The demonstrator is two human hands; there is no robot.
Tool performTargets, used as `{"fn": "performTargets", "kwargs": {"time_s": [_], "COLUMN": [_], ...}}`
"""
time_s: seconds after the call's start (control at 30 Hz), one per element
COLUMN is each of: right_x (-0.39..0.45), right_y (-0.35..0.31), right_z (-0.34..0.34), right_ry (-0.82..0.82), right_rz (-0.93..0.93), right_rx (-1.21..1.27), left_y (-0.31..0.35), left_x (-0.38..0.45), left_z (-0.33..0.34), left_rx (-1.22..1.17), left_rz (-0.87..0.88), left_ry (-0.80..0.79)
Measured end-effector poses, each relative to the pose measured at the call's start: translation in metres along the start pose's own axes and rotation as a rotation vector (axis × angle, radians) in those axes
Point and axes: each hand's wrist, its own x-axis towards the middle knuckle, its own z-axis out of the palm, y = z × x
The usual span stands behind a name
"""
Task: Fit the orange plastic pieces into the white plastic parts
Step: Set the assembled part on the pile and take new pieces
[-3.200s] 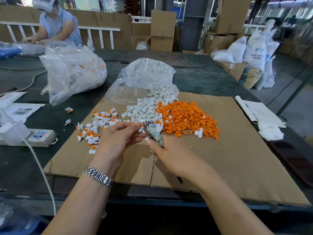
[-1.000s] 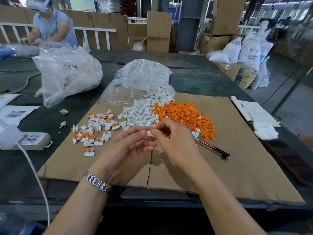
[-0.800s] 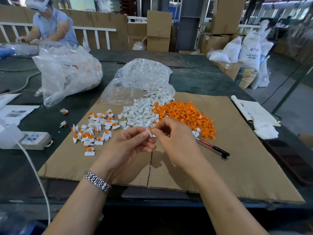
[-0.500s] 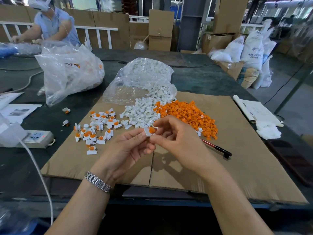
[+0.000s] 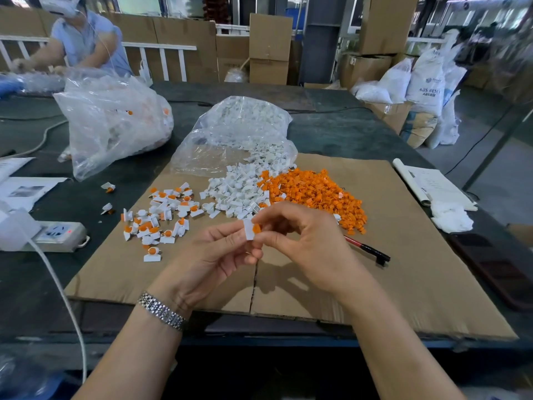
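Tool laid down since earlier, white part [image 5: 248,229] with orange piece [image 5: 256,228] pinched between left hand [image 5: 215,256] and right hand [image 5: 310,245] above cardboard [image 5: 403,255], white pile [image 5: 239,190] and orange pile [image 5: 314,193] beyond, pen [image 5: 367,249] beside right hand.

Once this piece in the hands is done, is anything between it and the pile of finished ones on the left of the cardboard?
Nothing visible. The left hand and right hand pinch the white part with its orange piece above the cardboard. Only bare cardboard lies between there and the finished pile. The pen lies on the other side.
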Motion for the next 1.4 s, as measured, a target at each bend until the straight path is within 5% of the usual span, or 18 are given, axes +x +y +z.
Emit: {"fn": "performTargets", "kwargs": {"time_s": [0.37, 1.2, 1.3, 1.4], "right_x": [-0.007, -0.011, -0.008, -0.007], "right_y": [0.004, 0.009, 0.017, 0.041], "right_z": [0.007, 0.009, 0.000, -0.022], "right_ry": [0.092, 0.205, 0.236, 0.200], "right_rz": [-0.089, -0.181, -0.031, 0.367], "right_rx": [-0.126, -0.236, -0.183, -0.636], "left_y": [-0.002, 0.018, 0.018, 0.018], "left_x": [-0.002, -0.008, -0.007, -0.007], "left_z": [0.001, 0.022, 0.022, 0.020], "left_rx": [0.016, 0.198, 0.171, 0.153], "left_rz": [-0.037, 0.061, 0.096, 0.142], "left_ry": [-0.008, 0.338, 0.378, 0.393]}}
